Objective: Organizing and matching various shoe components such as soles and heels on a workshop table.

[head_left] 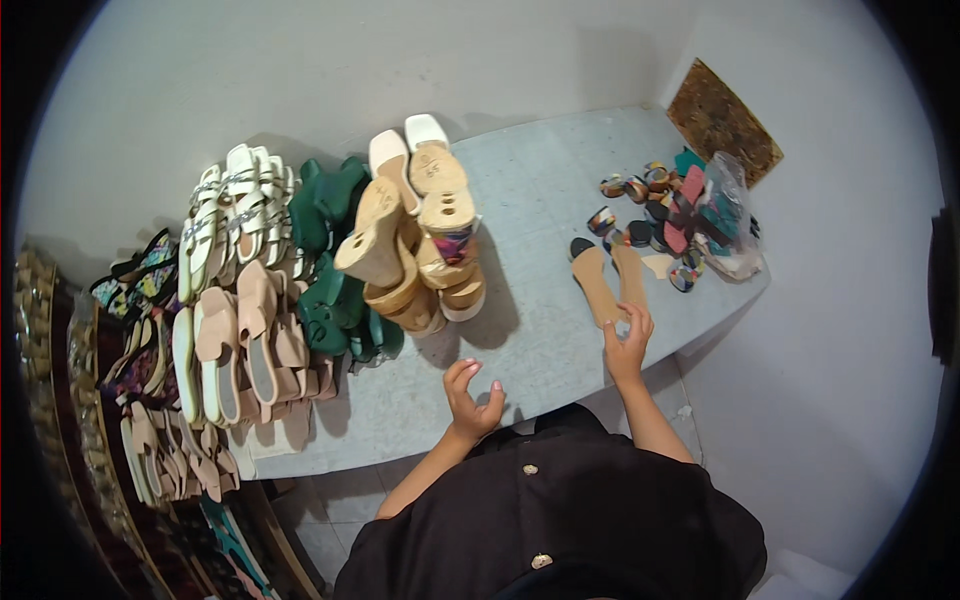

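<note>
My left hand (470, 402) hovers over the near edge of the table, its fingers curved and apart with nothing in them. My right hand (628, 342) is at the near ends of two tan insoles (597, 285) lying side by side. Thumb and fingers there are bent but apart, and the fingertips seem to touch an insole. The left insole has a black toe end. Beyond the insoles lie several multicoloured straps (602, 221). Left of them stands a stack of cork-coloured wedge soles (447, 215), with white insoles at the far end.
Pale sandals (262, 325), white strappy sandals (245, 200) and dark green shoes (330, 300) crowd the table's left. At the far right are a clear plastic bag (735, 210) and a brown board (722, 120) by the wall. Shelves with bagged footwear (95, 430) stand at left.
</note>
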`<state>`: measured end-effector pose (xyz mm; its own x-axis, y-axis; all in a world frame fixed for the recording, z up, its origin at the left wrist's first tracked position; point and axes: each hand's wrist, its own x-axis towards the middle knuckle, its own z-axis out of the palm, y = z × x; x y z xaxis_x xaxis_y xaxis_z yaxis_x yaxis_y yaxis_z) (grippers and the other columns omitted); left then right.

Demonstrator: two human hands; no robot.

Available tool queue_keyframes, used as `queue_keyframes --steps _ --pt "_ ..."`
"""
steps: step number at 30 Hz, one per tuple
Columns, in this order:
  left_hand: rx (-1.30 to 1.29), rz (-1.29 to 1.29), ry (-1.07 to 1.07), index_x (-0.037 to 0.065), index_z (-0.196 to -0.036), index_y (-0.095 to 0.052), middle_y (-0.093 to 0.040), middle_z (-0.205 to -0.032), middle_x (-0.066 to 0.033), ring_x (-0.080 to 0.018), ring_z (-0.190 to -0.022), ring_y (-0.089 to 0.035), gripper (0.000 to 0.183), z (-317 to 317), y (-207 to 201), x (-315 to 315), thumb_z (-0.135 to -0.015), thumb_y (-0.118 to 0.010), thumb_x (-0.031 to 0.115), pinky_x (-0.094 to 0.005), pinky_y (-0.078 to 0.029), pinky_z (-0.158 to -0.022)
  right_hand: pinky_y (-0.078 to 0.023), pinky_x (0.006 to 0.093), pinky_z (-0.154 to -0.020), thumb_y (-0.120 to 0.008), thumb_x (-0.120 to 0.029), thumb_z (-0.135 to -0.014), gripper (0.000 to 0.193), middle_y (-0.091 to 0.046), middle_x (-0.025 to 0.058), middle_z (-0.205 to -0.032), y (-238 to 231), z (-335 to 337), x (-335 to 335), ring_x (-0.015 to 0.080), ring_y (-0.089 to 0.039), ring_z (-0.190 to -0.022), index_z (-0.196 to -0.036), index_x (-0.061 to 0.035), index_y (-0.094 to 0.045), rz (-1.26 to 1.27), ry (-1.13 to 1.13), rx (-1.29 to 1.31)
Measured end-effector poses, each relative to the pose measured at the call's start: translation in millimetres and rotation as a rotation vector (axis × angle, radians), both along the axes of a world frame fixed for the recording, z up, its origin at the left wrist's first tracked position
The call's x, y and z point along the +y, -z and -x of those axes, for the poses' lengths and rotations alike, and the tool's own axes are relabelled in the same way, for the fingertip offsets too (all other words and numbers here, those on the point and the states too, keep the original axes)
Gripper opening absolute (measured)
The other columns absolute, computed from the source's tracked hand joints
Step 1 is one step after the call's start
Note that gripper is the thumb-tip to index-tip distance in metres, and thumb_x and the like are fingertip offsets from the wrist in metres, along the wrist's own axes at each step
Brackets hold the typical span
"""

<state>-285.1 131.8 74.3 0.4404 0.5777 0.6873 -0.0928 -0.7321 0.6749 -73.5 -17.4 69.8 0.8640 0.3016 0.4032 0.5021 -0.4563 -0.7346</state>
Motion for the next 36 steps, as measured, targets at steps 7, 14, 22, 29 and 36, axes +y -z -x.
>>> queue_keyframes --steps 7,14,22,29,36 --pt "0.313 0.419 0.277 0.001 -0.105 -0.055 -0.057 -0.092 -0.0112 -0.0205 -0.081 -0.058 0.031 -82 -4 -34 -0.075 -0.063 0.005 -0.03 -0.045 -0.074 -0.03 0.0439 -0.094 -0.062 -0.02 -0.073 0.027 -0.056 0.0073 -0.103 35 -67 -42 0.0269 -0.046 -0.107 -0.099 -0.0117 -0.06 0.249 0.138 0.159" --pt "0.656 0.557 0.074 -0.001 -0.127 -0.04 -0.054 -0.106 -0.0151 -0.0208 -0.086 -0.056 0.065 -183 52 -57 -0.075 -0.068 0.025 -0.0325 -0.046 -0.072 -0.025 0.0589 -0.093 -0.066 -0.044 -0.072 0.055 -0.053 0.0102 -0.113 63 -126 -45 0.0281 -0.044 -0.112 -0.114 -0.0111 -0.053 0.679 0.042 0.218" --pt "0.61 0.803 -0.108 -0.007 -0.128 -0.036 -0.06 -0.092 -0.0147 -0.0206 -0.077 -0.06 0.07 -242 91 -77 -0.076 -0.07 0.025 -0.0296 -0.047 -0.068 -0.02 0.0614 -0.093 -0.067 -0.037 -0.074 0.048 -0.055 0.0086 -0.107 79 -144 -50 0.0271 -0.046 -0.11 -0.11 -0.0121 -0.049 0.543 -0.237 0.255" --pt "0.51 0.86 0.03 -0.003 -0.105 -0.056 -0.063 -0.092 -0.0125 -0.0178 -0.082 -0.06 0.027 -242 104 -97 -0.085 -0.059 0.014 -0.029 -0.046 -0.073 -0.021 0.0538 -0.096 -0.059 -0.019 -0.081 0.032 -0.061 0.0069 -0.09 83 -165 -74 0.026 -0.057 -0.093 -0.109 -0.0115 -0.048 0.172 -0.365 0.452" --pt "0.53 0.923 0.006 -0.003 -0.104 -0.056 -0.062 -0.092 -0.0077 -0.0135 -0.084 -0.058 0.021 -223 102 -116 -0.088 -0.056 0.01 -0.0268 -0.045 -0.075 -0.018 0.0548 -0.097 -0.055 -0.018 -0.083 0.035 -0.062 0.0105 -0.098 83 -178 -120 0.0287 -0.056 -0.098 -0.118 -0.0112 -0.049 0.258 -0.226 0.34"
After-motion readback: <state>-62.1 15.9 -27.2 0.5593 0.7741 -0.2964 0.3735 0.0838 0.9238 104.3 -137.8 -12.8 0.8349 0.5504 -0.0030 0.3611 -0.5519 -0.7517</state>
